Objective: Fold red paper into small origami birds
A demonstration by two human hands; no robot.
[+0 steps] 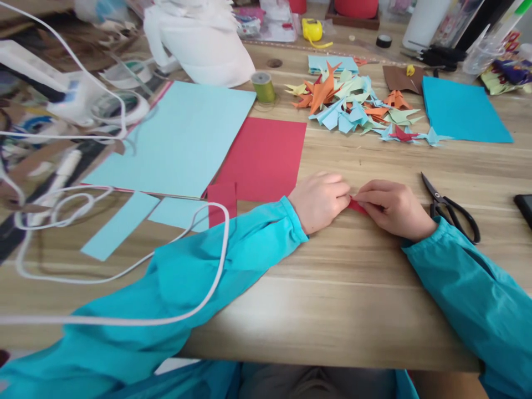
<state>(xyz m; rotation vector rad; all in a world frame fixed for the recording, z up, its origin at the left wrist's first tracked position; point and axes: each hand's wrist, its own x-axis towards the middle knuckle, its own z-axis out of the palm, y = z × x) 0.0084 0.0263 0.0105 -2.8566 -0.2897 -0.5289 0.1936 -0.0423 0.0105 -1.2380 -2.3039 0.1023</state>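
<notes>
Between both hands, just above or on the table, is a small piece of red paper [358, 206], mostly covered by fingers. My left hand [320, 200] has its fingers closed on the paper's left end. From the other side, my right hand [393, 206] pinches it between thumb and fingertips. How the paper is folded cannot be made out. Beyond the hands lies a heap of folded paper cranes [349, 102] in orange, light blue, pale green and red. Black-handled scissors [451, 208] rest just right of my right hand.
Left of the hands lie a red sheet [266, 158], light blue sheets [178, 133] and cut strips [120, 224]. A white cable [222, 266] loops across my left sleeve. A thread spool [263, 87], bright blue paper [465, 111] and a yellow tape measure [312, 30] sit farther back.
</notes>
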